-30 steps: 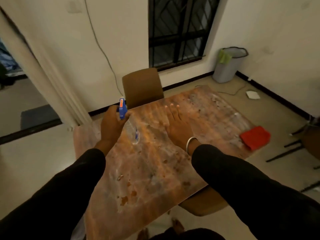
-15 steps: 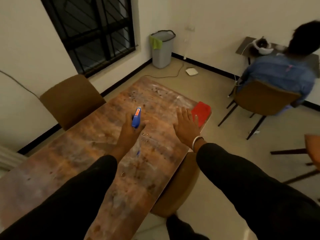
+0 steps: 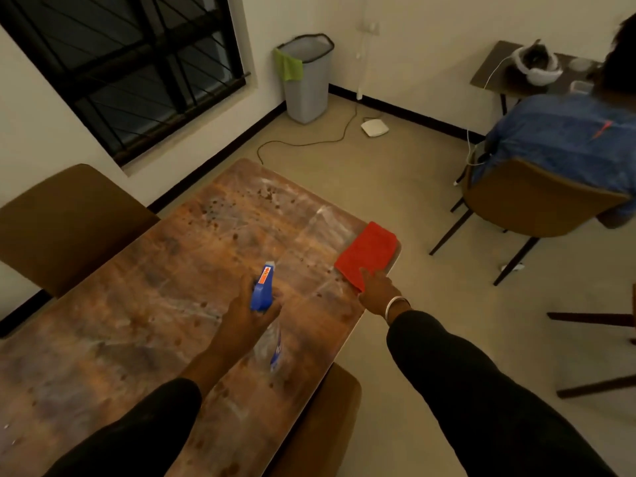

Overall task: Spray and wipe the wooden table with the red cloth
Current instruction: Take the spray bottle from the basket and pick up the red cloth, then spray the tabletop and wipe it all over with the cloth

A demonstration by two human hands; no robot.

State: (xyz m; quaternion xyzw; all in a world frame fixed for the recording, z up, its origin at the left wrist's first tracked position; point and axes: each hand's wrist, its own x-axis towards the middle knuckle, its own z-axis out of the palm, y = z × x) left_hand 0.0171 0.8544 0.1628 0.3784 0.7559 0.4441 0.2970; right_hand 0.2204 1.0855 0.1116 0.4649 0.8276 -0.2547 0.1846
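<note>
At table corner — right hand (image 3: pixel 377 290) reached red cloth (image 3: pixel 366 253)

You are looking at a dim, warm-toned room lit from overhead; the window (image 3: pixel 127 67) is black and gives no light. The wooden table (image 3: pixel 165 304) shows pale, soft sheen. Straight edges bow toward the frame's borders, and detail is soft and grainy throughout.

tables: 2 – wooden table (image 3: pixel 144 325), side table (image 3: pixel 488 68)
chairs: 3
red cloth (image 3: pixel 366 253): 1
spray bottle (image 3: pixel 263 290): 1
your hands: 2 – left hand (image 3: pixel 246 316), right hand (image 3: pixel 377 289)
bin (image 3: pixel 308 84): 1
</note>
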